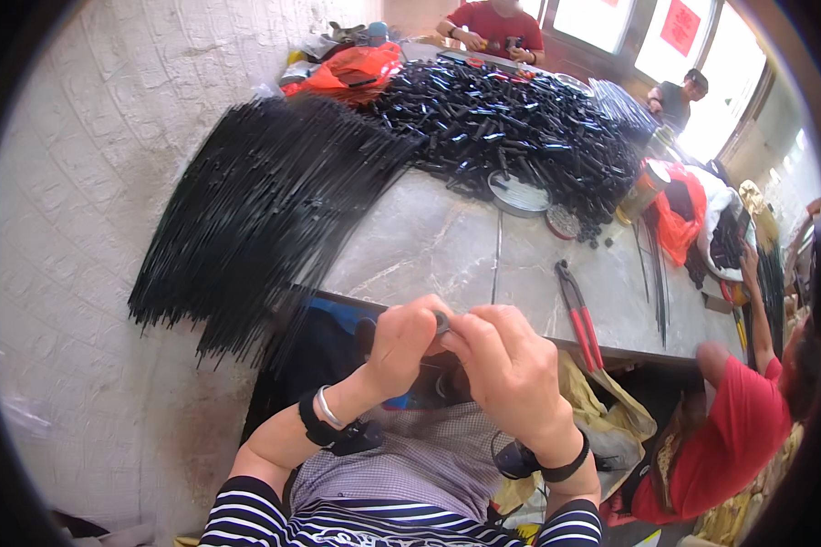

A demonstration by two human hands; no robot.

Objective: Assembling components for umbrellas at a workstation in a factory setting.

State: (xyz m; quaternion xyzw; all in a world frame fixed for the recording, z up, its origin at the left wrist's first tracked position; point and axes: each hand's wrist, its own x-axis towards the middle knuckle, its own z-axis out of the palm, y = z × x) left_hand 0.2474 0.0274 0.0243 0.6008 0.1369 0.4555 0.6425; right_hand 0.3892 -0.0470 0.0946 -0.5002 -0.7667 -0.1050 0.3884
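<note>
My left hand (400, 342) and my right hand (511, 372) meet in front of my body, just off the near table edge. Closed around a short dark cylindrical piece, the left hand leaves only its round grey end (441, 321) showing. The right thumb and fingers are pinched against that end; whether they hold a second small part is hidden. Red-handled pliers (578, 314) lie on the grey table (420, 246) to the right of my hands. A thick bundle of thin black rods (265, 191) spreads over the table's left side.
A large heap of short black tubes (511, 118) covers the far table. Before it sit a round shallow dish (520, 196) and a smaller round tin (563, 221). A jar (641, 191) and red bag (680, 214) stand right. A person in red (730, 438) sits close right; others work beyond.
</note>
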